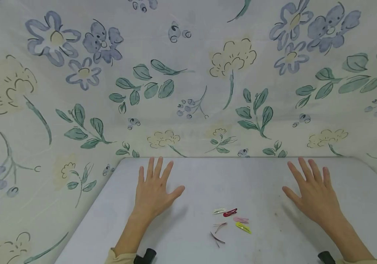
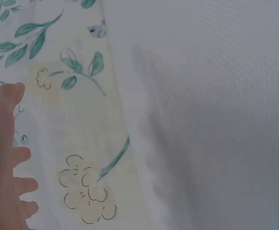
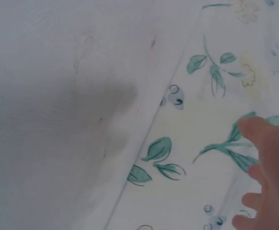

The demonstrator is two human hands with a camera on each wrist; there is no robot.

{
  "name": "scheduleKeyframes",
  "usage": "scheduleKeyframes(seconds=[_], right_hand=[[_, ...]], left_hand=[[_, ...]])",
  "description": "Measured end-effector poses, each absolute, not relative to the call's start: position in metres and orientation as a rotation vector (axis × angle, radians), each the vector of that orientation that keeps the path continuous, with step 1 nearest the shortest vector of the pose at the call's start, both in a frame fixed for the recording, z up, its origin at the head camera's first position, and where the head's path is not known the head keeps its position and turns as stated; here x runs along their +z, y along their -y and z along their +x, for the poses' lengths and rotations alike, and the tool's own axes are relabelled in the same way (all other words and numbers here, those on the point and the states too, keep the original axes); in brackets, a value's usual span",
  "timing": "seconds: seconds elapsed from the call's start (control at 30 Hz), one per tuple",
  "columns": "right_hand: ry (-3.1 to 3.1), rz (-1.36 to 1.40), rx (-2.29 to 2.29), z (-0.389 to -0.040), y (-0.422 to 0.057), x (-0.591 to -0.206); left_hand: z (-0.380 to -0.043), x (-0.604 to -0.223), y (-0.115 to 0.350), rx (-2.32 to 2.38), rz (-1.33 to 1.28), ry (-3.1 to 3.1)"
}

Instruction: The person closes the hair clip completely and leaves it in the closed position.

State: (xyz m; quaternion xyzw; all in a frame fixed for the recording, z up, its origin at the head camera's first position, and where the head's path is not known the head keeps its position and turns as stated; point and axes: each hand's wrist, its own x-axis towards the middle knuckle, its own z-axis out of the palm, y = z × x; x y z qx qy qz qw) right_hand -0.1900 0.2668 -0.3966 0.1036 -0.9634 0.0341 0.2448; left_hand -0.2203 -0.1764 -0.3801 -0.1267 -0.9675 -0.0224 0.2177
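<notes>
Several small snap hair clips lie loosely grouped on the white table between the hands. In the head view these are a white clip (image 1: 219, 211), a dark red clip (image 1: 230, 212), a pink clip (image 1: 241, 220) and a yellow-green clip (image 1: 243, 227). Nearer the front are a brownish clip (image 1: 220, 226) and a dark brown clip (image 1: 217, 238). My left hand (image 1: 153, 194) hovers left of them, fingers spread and straight. On the other side my right hand (image 1: 317, 198) is held likewise, with nothing in it. Neither wrist view shows the clips.
The white tabletop (image 1: 257, 183) casts back both hands' shadows and carries a few small dark marks. Behind and left of it hangs a floral cloth (image 1: 201, 91). Black wrist straps (image 1: 145, 256) show at the bottom edge of the head view.
</notes>
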Motion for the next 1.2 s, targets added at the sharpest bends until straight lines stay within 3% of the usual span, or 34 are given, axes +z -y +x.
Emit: scheduleKeyframes(seconds=[1.2], right_hand=[[2.581,0.372,0.323,-0.188,-0.258,-0.385]], left_hand=[[-0.219,-0.377,0.174,-0.210,-0.408,2.608]])
